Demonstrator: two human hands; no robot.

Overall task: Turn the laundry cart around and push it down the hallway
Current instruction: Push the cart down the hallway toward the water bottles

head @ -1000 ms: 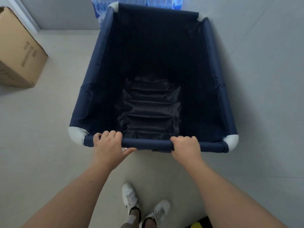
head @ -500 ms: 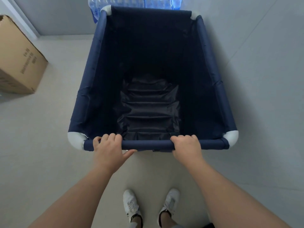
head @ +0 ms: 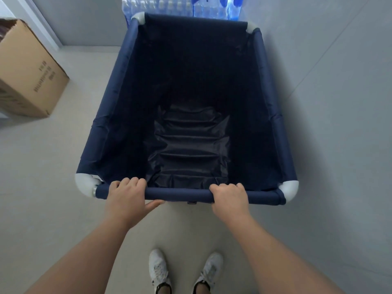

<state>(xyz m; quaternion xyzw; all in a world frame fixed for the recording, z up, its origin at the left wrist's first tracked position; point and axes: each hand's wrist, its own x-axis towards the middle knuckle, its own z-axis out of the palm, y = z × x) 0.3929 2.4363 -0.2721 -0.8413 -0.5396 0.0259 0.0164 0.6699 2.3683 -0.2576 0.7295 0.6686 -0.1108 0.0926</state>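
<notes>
The laundry cart [head: 118, 88] is a deep navy fabric bin with white plastic corners, standing right in front of me and empty inside. My left hand [head: 127, 196] grips the near rail close to its left corner, thumb underneath. My right hand [head: 230, 198] is closed around the same rail further right. My feet in white shoes stand side by side below the rail.
A cardboard box [head: 29, 81] sits on the floor at the left. Packs of water bottles [head: 180, 7] are stacked against the far wall, touching or just behind the cart's far end. A grey wall [head: 339, 102] runs close along the cart's right side.
The cart has shifted slightly away from the far wall, showing more of the bottle packs. My feet have come level with each other. Both hands keep their grip.
</notes>
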